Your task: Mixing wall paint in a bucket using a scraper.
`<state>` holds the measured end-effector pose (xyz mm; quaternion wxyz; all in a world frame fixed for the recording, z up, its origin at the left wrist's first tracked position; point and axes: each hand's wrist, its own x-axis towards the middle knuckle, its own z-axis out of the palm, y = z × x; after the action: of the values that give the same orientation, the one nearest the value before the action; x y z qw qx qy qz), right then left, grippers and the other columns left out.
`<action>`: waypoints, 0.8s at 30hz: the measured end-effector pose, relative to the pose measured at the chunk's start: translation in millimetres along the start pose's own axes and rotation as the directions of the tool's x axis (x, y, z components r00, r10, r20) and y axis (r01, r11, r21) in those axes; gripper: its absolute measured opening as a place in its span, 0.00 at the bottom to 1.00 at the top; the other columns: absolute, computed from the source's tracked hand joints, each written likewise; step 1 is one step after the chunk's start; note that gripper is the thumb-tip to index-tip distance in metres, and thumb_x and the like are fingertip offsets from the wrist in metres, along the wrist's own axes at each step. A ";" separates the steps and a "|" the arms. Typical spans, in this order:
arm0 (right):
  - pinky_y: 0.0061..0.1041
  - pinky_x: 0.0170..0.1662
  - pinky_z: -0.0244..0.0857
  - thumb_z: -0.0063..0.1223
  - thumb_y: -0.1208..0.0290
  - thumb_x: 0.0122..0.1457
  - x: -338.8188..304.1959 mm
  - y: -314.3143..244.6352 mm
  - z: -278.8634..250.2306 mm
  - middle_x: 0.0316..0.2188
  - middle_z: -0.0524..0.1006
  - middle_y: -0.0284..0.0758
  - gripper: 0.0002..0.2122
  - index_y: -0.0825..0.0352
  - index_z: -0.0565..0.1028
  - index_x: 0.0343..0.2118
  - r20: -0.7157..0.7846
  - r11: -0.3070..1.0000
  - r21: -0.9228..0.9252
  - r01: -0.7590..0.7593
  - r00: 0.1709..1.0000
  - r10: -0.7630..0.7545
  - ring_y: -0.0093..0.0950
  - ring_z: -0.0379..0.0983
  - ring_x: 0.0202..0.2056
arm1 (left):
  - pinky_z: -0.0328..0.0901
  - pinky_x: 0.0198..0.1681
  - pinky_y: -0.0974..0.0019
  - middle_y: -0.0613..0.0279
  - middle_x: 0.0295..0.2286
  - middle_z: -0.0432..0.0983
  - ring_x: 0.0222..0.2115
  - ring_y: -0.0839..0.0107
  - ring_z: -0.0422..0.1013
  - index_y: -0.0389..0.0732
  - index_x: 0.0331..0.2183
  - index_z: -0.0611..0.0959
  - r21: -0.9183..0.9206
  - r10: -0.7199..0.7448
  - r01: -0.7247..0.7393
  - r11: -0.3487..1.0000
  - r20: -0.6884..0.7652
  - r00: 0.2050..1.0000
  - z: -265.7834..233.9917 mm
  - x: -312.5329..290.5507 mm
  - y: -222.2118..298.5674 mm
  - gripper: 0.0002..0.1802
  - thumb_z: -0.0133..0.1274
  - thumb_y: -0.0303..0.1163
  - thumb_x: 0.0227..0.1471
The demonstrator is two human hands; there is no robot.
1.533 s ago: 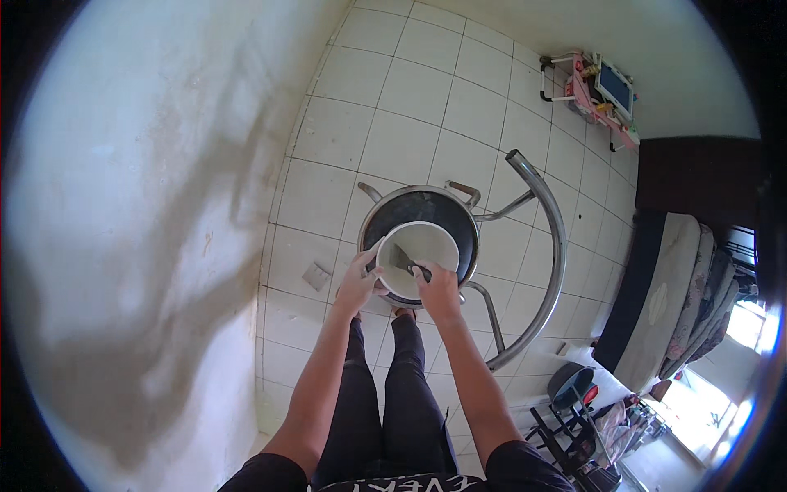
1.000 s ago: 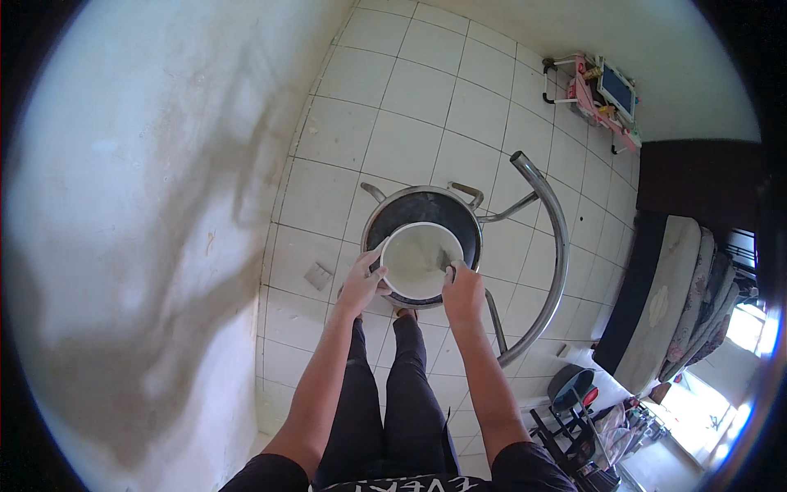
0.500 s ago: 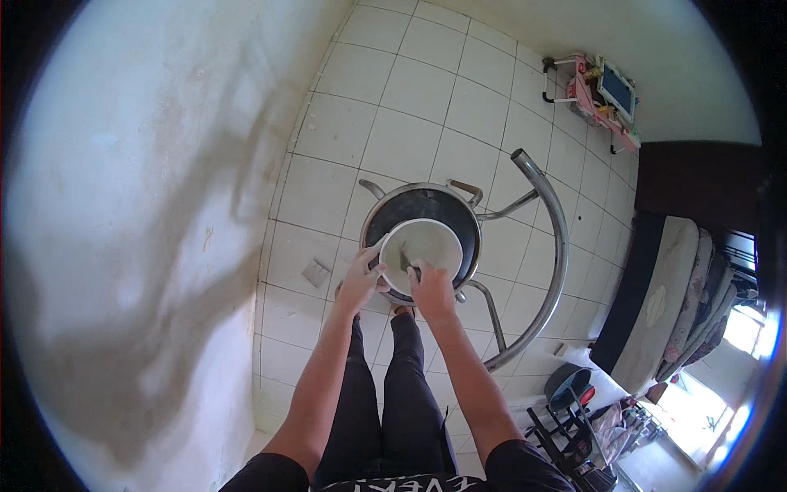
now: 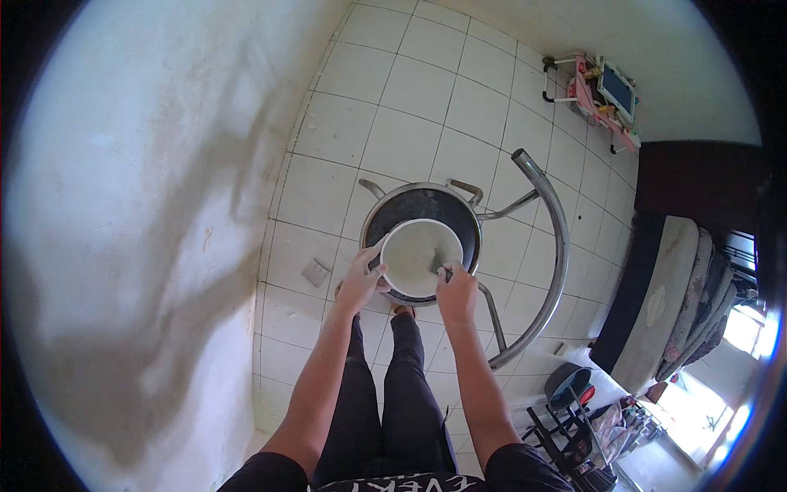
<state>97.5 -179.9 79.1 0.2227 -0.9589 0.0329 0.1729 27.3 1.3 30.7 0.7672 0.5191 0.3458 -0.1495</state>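
A round white container [image 4: 420, 283] with pale, creamy stuff [image 4: 406, 250] inside rests on the dark round seat of a metal stool [image 4: 420, 197]. Closed round its left side is my left hand [image 4: 361, 277], at a dark, handle-like part by the rim. In my right hand [image 4: 457, 293] I grip a small tool with a dark handle and a flat greyish blade, which looks like a putty knife [image 4: 438, 259]. Its blade points down into the container near the right inner wall. The blade's tip is hard to make out against the stuff.
The stool's curved tube [image 4: 560, 254] arcs out on the right. A small square plate [image 4: 316, 273] lies on the tiled floor at the left, near the wall [image 4: 164, 205]. A pink rack [image 4: 584, 94] stands at the far right; a mattress [image 4: 660, 303] and a black chair [image 4: 578, 443] are nearer.
My right hand and the putty knife have moved right, from the middle of the container toward its right wall. My left hand and the container have stayed in place.
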 end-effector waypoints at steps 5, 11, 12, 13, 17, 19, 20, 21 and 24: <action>0.37 0.36 0.70 0.57 0.74 0.52 -12.2 -4.0 23.4 0.27 0.79 0.46 0.06 0.69 0.78 0.31 0.062 0.978 0.181 0.099 0.992 -0.112 0.45 0.77 0.31 | 0.78 0.36 0.64 0.56 0.50 0.59 0.43 0.61 0.72 0.39 0.57 0.68 -0.037 -0.022 0.023 0.999 0.019 1.000 0.1 -0.3 2.8 0.26 0.48 0.22 0.56; 0.35 0.37 0.70 0.57 0.73 0.53 -3.8 -18.6 30.7 0.27 0.79 0.44 0.06 0.70 0.78 0.30 0.051 0.963 0.200 0.178 0.980 -0.192 0.43 0.77 0.32 | 0.78 0.34 0.63 0.56 0.50 0.59 0.45 0.62 0.68 0.40 0.57 0.68 0.016 0.055 -0.055 0.998 0.024 0.998 -4.2 1.6 -1.9 0.28 0.49 0.21 0.54; 0.34 0.37 0.70 0.57 0.73 0.54 1.0 -18.9 31.7 0.27 0.80 0.44 0.06 0.70 0.78 0.30 0.080 0.964 0.176 0.200 0.973 -0.217 0.41 0.78 0.32 | 0.78 0.34 0.63 0.55 0.50 0.59 0.45 0.61 0.68 0.41 0.57 0.68 0.027 0.048 -0.049 0.998 0.023 0.999 -3.6 2.4 -2.3 0.28 0.48 0.21 0.54; 0.34 0.37 0.70 0.57 0.73 0.54 7.2 -18.4 33.0 0.27 0.80 0.44 0.06 0.70 0.78 0.30 0.079 0.964 0.175 0.200 0.973 -0.216 0.41 0.78 0.32 | 0.78 0.34 0.63 0.55 0.49 0.59 0.46 0.61 0.67 0.42 0.57 0.68 0.037 0.042 -0.043 0.998 0.023 0.999 -3.1 3.3 -2.8 0.28 0.48 0.21 0.54; 0.31 0.36 0.70 0.57 0.72 0.55 25.6 -7.4 37.2 0.28 0.80 0.42 0.06 0.70 0.79 0.31 0.050 0.933 0.295 0.206 0.972 -0.231 0.36 0.79 0.31 | 0.78 0.34 0.64 0.55 0.49 0.59 0.45 0.61 0.68 0.43 0.57 0.68 -0.003 0.018 -0.018 1.000 0.020 1.000 -3.8 5.4 -7.5 0.28 0.48 0.22 0.54; 0.29 0.36 0.70 0.57 0.71 0.55 29.8 0.7 35.0 0.28 0.81 0.41 0.07 0.69 0.79 0.31 0.052 0.938 0.292 0.190 0.976 -0.214 0.34 0.79 0.30 | 0.78 0.35 0.64 0.54 0.49 0.59 0.46 0.60 0.69 0.43 0.58 0.68 -0.008 0.020 -0.020 1.000 0.031 0.999 -0.7 4.3 -4.5 0.28 0.48 0.21 0.54; 0.29 0.36 0.70 0.57 0.71 0.55 28.6 -0.2 31.5 0.28 0.81 0.41 0.07 0.69 0.79 0.32 0.046 0.943 0.293 0.159 0.983 -0.180 0.33 0.79 0.30 | 0.78 0.35 0.64 0.54 0.49 0.59 0.46 0.60 0.69 0.43 0.58 0.68 -0.008 0.019 -0.019 1.000 0.028 0.999 -2.0 3.3 -3.8 0.28 0.48 0.21 0.54; 0.28 0.36 0.70 0.58 0.71 0.55 27.0 -1.7 28.1 0.28 0.81 0.40 0.07 0.69 0.79 0.33 0.039 0.947 0.294 0.128 0.989 -0.145 0.32 0.79 0.30 | 0.78 0.35 0.64 0.54 0.50 0.59 0.46 0.59 0.69 0.43 0.58 0.68 -0.010 0.007 -0.006 1.000 0.025 1.000 -3.0 2.6 -3.0 0.28 0.47 0.21 0.55; 0.25 0.36 0.69 0.58 0.71 0.55 17.9 -3.2 16.6 0.27 0.81 0.39 0.07 0.69 0.80 0.33 0.042 0.904 0.426 0.046 0.997 -0.070 0.28 0.79 0.30 | 0.78 0.35 0.64 0.55 0.50 0.59 0.46 0.59 0.70 0.43 0.58 0.68 -0.015 -0.013 0.013 1.000 0.017 1.000 -1.8 0.3 2.1 0.28 0.47 0.21 0.55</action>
<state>109.4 -169.5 60.3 0.4319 -0.8827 0.0349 0.1821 28.0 3.8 31.5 0.7729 0.5099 0.3437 -0.1566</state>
